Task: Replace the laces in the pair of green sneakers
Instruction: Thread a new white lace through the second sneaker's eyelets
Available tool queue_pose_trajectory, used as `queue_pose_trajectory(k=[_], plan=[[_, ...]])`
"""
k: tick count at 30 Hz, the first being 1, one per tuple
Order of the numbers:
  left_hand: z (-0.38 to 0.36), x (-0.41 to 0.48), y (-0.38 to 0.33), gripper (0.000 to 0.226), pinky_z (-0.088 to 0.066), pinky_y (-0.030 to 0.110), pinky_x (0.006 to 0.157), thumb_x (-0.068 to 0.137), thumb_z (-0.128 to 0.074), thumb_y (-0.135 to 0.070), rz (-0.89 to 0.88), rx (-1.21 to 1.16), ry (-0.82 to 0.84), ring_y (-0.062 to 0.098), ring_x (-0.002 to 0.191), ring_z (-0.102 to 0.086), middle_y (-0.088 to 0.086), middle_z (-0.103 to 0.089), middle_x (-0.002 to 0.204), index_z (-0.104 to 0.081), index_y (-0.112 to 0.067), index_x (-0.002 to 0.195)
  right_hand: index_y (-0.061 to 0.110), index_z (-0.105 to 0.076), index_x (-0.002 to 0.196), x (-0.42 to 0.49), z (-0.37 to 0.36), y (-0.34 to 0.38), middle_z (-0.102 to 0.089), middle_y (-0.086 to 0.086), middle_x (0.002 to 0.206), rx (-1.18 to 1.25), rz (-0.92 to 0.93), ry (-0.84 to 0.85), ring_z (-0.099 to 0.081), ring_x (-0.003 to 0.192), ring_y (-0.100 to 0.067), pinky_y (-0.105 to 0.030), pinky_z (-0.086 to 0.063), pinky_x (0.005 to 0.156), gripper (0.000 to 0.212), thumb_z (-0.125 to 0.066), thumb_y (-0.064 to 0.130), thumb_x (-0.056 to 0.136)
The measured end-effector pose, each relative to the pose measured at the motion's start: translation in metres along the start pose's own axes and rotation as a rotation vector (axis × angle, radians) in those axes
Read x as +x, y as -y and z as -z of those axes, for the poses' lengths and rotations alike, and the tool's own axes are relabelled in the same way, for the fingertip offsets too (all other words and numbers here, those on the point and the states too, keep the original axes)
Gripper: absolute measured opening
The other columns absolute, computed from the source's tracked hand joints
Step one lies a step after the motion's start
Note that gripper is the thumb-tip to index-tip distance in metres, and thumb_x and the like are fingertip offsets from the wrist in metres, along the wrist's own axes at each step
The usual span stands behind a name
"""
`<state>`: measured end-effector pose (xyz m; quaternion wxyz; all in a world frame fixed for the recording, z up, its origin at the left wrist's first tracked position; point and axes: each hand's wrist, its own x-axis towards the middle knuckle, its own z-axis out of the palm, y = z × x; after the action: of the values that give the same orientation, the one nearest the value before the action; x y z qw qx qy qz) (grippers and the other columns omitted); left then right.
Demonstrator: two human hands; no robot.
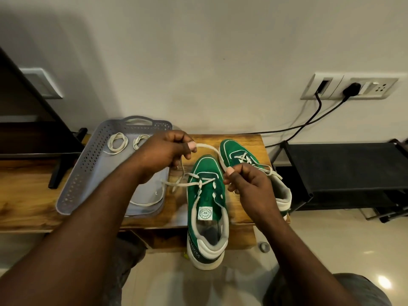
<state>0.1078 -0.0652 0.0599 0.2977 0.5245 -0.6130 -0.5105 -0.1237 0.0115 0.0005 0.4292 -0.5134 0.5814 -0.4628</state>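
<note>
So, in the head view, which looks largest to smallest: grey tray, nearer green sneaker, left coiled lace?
Grey tray
nearer green sneaker (closer to the camera, so these two are unsure)
left coiled lace

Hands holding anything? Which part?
Both pinch the white lace threaded in the near sneaker: left hand and right hand each hold its loose length, a span arcing between them.

Bare forearms and hands, grey cloth on the legs.
The left hand (163,151) and right hand (249,184) run into bare forearms (92,217); a thumbnail shows on each hand. Mottled dark-grey fabric (359,288) covers both legs, low at left and right.
</note>
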Motion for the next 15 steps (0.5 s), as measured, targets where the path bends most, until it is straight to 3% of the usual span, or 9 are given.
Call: queue_pose_trajectory(k=[2,6,8,11,15], plan=[[0.006,-0.001,0.000,0.014,-0.043,0.030,0.059,0.102,-0.063,-0.017,0.006,-0.078,-0.036,0.014,0.059,-0.047,0.002,-0.067,0.076,-0.073,-0.010,0.095,0.025,-0.070,0.096,-0.002,-0.004,-0.003,-0.074,0.005,0.091,-0.154,-0.040,0.055,-0.069,0.084,-0.010,-0.028,-0.056,0.071,0.014,-0.072,0.039,0.097],[0.012,-0.002,0.004,0.015,-0.046,0.030,0.066,0.101,-0.065,-0.019,0.012,-0.070,-0.108,0.014,0.070,-0.055,0.003,-0.069,0.077,-0.076,-0.011,0.094,0.034,-0.059,0.131,-0.006,-0.015,-0.017,-0.056,0.014,0.128,-0.664,-0.036,0.218,-0.056,0.114,-0.009,-0.038,-0.054,0.094,0.066,-0.079,0.067,0.077],[0.014,-0.001,0.005,0.014,-0.049,0.032,0.074,0.100,-0.067,-0.016,-0.030,-0.084,-0.221,0.012,0.073,-0.061,0.000,-0.070,0.074,-0.077,-0.013,0.090,0.033,-0.054,0.138,-0.008,-0.021,-0.022,-0.053,0.011,0.136,-0.761,0.017,0.205,-0.055,0.121,-0.013,-0.039,-0.053,0.100,0.068,-0.080,0.057,0.079],[0.018,-0.001,0.002,0.014,-0.049,0.024,0.077,0.101,-0.064,-0.011,-0.153,-0.136,-0.368,0.004,0.072,-0.066,0.001,-0.071,0.076,-0.074,-0.006,0.092,0.029,-0.061,0.133,-0.006,-0.021,-0.023,-0.062,0.007,0.133,-0.749,0.049,0.130,-0.063,0.114,-0.016,-0.034,-0.055,0.095,0.051,-0.076,0.029,0.085],[0.027,-0.006,-0.005,0.014,-0.055,0.026,0.064,0.105,-0.057,-0.011,-0.232,-0.516,-0.362,0.015,0.064,-0.063,0.001,-0.063,0.073,-0.067,-0.008,0.097,0.026,-0.064,0.126,-0.005,-0.018,-0.020,-0.068,0.005,0.133,-0.699,-0.004,0.057,-0.065,0.113,-0.020,-0.037,-0.055,0.095,0.044,-0.065,0.010,0.085]])
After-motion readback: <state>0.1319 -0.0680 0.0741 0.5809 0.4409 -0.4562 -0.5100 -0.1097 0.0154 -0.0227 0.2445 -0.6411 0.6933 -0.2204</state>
